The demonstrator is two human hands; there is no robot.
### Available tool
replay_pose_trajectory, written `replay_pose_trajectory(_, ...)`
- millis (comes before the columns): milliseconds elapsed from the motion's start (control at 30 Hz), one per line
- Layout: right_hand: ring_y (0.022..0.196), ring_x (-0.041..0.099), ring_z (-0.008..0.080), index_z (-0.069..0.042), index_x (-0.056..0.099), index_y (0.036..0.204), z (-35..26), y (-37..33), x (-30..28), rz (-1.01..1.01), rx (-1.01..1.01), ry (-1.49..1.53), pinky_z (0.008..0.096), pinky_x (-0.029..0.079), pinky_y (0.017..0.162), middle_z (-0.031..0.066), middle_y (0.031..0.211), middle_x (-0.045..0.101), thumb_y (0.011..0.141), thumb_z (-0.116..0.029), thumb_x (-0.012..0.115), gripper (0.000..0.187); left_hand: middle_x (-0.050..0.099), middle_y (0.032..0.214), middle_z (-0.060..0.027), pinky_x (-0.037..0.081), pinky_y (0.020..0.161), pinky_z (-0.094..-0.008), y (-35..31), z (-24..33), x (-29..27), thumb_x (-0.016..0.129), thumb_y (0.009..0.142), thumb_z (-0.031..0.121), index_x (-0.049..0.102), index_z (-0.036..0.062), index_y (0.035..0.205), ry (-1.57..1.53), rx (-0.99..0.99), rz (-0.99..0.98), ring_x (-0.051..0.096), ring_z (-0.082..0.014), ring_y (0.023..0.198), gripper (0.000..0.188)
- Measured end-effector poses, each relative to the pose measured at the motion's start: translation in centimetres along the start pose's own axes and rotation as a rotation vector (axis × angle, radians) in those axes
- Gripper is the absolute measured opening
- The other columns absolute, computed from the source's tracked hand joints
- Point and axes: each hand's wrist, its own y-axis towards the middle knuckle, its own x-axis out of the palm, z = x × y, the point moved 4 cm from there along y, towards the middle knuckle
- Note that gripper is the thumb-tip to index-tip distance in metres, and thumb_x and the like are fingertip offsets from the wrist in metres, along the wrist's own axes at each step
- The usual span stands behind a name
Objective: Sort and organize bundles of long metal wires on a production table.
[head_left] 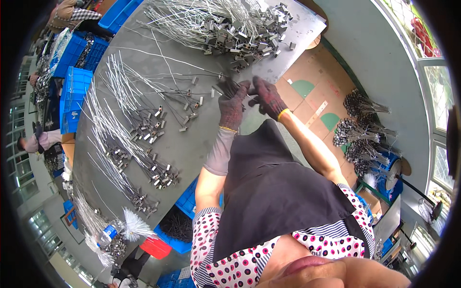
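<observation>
Both my hands wear dark red-and-black knit gloves and meet over the near right edge of the grey metal table (192, 144). My left hand (231, 109) is closed round a small bunch of dark thin strands (227, 88), blurred at their tips. Close beside it, my right hand (268, 98) has its fingers bent toward the left fingertips. Whatever lies between those right fingers is too small to make out. Just left of the hands, loose silvery wires (153, 84) with small box-shaped metal ends lie spread out on the table.
A large heap of the same wires (230, 29) covers the table's far end. More wire bundles (129, 139) lie along its left side. Blue crates (77, 96) line the left edge; another blue crate (185, 206) stands below the near edge. Bundles of wires (357, 134) stand at right by the wall.
</observation>
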Motion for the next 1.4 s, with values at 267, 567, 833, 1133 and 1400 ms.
replay_pose_trajectory(267, 0.075, 0.067, 0.0286, 0.002, 0.054, 0.118, -1.3, 5.3, 3.3, 0.106, -0.116, -0.256, 0.0380, 0.051, 0.052, 0.0213, 0.098, 0.066, 0.097, -0.060, 0.045, 0.066, 0.067, 0.076, -0.0017, 0.040, 0.044, -0.0239, 1.4, -0.2, -0.9, 0.074, 0.089, 0.031, 0.073, 0.0035, 0.107, 0.000, -0.048, 0.007, 0.052, -0.0074, 0.050, 0.033)
replay_pose_trajectory(567, 0.097, 0.066, 0.0334, 0.000, 0.054, 0.130, -5.9, 5.9, -2.8, 0.865, -0.496, -1.006, 0.0428, 0.054, 0.084, 0.0210, 0.120, 0.062, 0.091, -0.042, 0.065, 0.058, 0.070, 0.078, -0.0017, 0.045, 0.056, -0.0311, 3.2, 0.1, -9.1, 0.076, 0.085, 0.038, 0.075, 0.0070, 0.097, 0.629, -0.029, 0.360, 0.060, -0.0108, 0.063, 0.033)
replay_pose_trajectory(833, 0.078, 0.068, 0.0202, 0.005, 0.065, 0.114, -2.5, 9.9, -7.0, 0.234, -0.183, 0.057, 0.0311, 0.059, 0.063, 0.0120, 0.092, 0.068, 0.093, -0.031, 0.065, 0.042, 0.071, 0.078, -0.0053, 0.048, 0.054, -0.0285, 3.3, -3.3, -8.6, 0.073, 0.088, 0.029, 0.073, 0.0033, 0.095, 0.383, 0.014, 0.250, 0.062, -0.0099, 0.061, 0.027)
replay_pose_trajectory(1133, 0.079, 0.068, 0.0176, 0.006, 0.066, 0.104, 6.4, -1.7, -12.5, 0.033, 0.125, 0.080, 0.0312, 0.058, 0.071, 0.0109, 0.090, 0.069, 0.091, -0.018, 0.066, 0.028, 0.071, 0.087, -0.0060, 0.050, 0.051, -0.0259, 0.3, -6.1, 1.5, 0.073, 0.091, 0.033, 0.070, 0.0032, 0.106, -0.005, -0.273, -0.011, 0.059, -0.0090, 0.060, 0.034)
replay_pose_trajectory(1400, 0.068, 0.059, 0.0119, 0.002, 0.071, 0.106, 14.3, -18.5, -16.2, 0.243, 0.089, -0.240, 0.0263, 0.049, 0.062, 0.0057, 0.080, 0.067, 0.091, -0.016, 0.064, 0.025, 0.068, 0.097, -0.0166, 0.063, 0.075, -0.0465, 2.1, -10.9, 9.9, 0.067, 0.095, 0.017, 0.063, -0.0024, 0.110, -0.431, -0.397, -0.231, 0.070, -0.0294, 0.081, 0.025)
